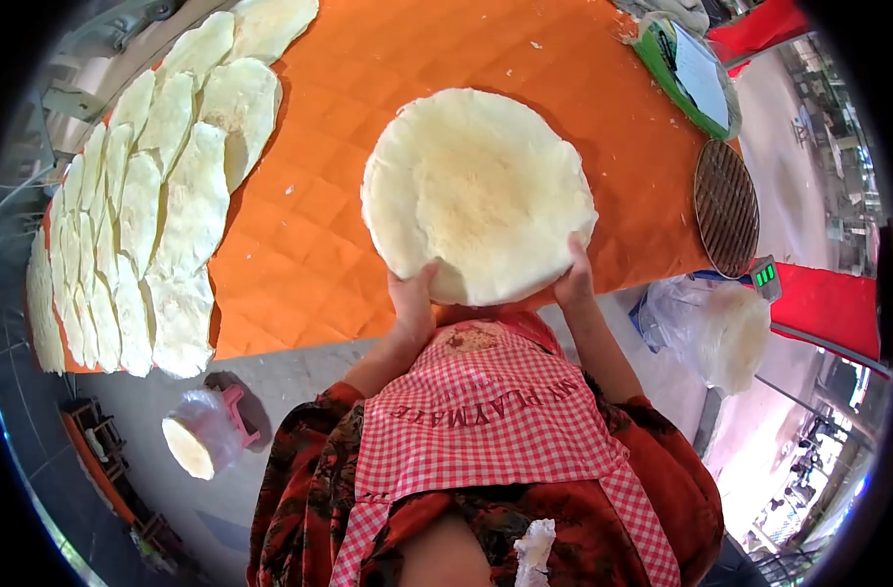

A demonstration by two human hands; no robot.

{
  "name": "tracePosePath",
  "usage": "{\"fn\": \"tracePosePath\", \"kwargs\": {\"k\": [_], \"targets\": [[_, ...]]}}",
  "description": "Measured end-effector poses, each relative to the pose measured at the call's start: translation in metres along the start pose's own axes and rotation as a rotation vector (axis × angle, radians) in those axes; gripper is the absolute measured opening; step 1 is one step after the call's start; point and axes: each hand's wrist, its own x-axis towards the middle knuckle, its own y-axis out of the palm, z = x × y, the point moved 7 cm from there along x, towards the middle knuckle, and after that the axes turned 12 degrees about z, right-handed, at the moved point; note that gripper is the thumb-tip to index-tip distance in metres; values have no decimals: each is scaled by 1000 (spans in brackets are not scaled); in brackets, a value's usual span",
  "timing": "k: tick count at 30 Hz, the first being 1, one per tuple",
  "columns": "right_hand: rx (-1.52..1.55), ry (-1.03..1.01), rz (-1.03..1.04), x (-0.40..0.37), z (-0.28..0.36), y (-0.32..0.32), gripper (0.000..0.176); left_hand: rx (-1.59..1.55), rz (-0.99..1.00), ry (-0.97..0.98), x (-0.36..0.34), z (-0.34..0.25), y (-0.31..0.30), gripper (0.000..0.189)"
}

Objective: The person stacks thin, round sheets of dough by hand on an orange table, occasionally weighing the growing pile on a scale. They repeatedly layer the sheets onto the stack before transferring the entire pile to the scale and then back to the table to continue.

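Observation:
A large, pale round flatbread (476,186), thick at the edge like a stack of several, is over the orange-covered table in front of me. My left hand (412,293) grips its near left edge, thumb on top and fingers hidden beneath. At the near right edge, my right hand (575,276) holds it the same way. The top is cream-coloured with a faint tan patch in the middle.
Overlapping rows of flatbreads (187,205) cover the table's left side. A round wire rack (726,207) and a green tray with paper (667,73) lie on the right. Bagged flatbreads (735,338) stand beside a scale display (765,279); another bagged stack (188,448) sits lower left.

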Motion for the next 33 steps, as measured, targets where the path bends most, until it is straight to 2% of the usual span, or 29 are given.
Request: {"fn": "tracePosePath", "kwargs": {"k": [1, 2, 3, 4, 7, 10, 13, 14, 16, 17, 19, 23, 25, 26, 27, 28, 29, 31, 32, 33], "targets": [[-118, 9, -32, 2, -4, -13, 59, -88, 52, -3, 2, -2, 2, 43], [-85, 73, -130, 5, -13, -33, 57, -174, 101, -8, 1, -13, 5, 42], [-117, 85, -125, 6, -10, -35, 56, -260, 151, -14, 2, -22, 5, 42], [-148, 95, -120, 7, -8, -35, 54, -265, 126, -144, 23, -13, -19, 44], [-183, 118, -116, 8, -6, -44, 53, -179, 204, -194, 67, -57, -41, 43], [-20, 123, -134, 9, -4, -49, 53, 129, 218, -243, 85, -90, -22, 38], [131, 99, -99, 17, -1, -41, 54, 502, -23, -65, 101, -100, -13, 41], [164, 85, -78, 21, 0, -37, 54, 580, 77, -49, 111, -93, -11, 45], [-131, 108, -181, 28, -13, -58, 49, 734, 285, -21, 130, -72, -10, 55], [-275, 119, -238, 28, -14, -61, 47, 775, 206, -42, 132, -71, -13, 58], [-249, 63, -231, 25, -16, -60, 46, 860, 45, -73, 131, -73, -22, 64], [-106, 33, -195, 17, -1, -29, 45, 818, 19, -139, 141, -73, -40, 60], [-54, 30, -89, 15, 2, -13, 48, 897, 100, -37, 185, -54, -75, 59], [-67, 19, -25, 9, 8, -5, 50, 799, 129, 12, 190, -51, -84, 52], [-90, -8, -101, 21, -17, -40, 55, 699, 161, 59, 195, -48, -91, 46], [-155, -49, -131, 24, -19, -39, 60, 499, 345, -123, 182, -59, -68, 38], [-103, -145, -86, 32, -21, -33, 67, 501, 424, -100, 161, -81, -45, 33], [-17, -266, 70, 28, -2, -2, 81, 369, 549, -152, 149, -97, -33, 45], [-26, -274, 67, 25, 3, 5, 84, 324, 622, -169, 145, -105, -29, 54], [-30, -265, 81, 24, 4, 14, 86, 331, 593, -247, 142, -108, -32, 57]]}}
